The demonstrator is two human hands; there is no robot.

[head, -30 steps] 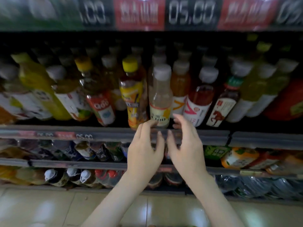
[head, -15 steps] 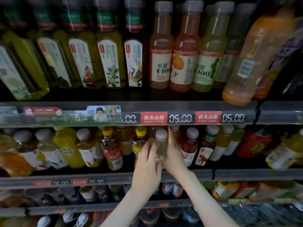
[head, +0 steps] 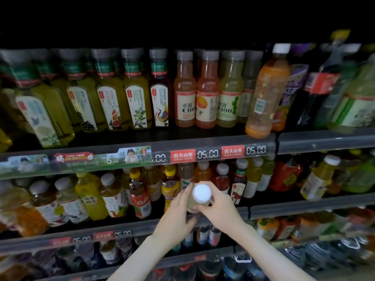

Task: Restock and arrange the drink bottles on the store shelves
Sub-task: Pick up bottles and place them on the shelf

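**Bottle (head: 194,205) held between both hands at the middle shelf**

The right hand (head: 220,207) is closed around the bottle just under its white cap (head: 202,193). Its fingers (head: 213,188) are curled over the far side, and the thumb is laid across the near side. The left hand (head: 176,217) is held more open. Its fingers (head: 186,192) are nearly straight and laid against the bottle's left side, while its thumb is blurred and how it lies cannot be told.

The bottle is tilted, so the cap is turned toward the camera and sits between the two sets of fingertips. A yellow-capped bottle (head: 170,187) stands just left of the left fingers. A red drink bottle (head: 221,178) stands just beyond the right fingers. The shelf rail (head: 267,208) runs just below the right hand.
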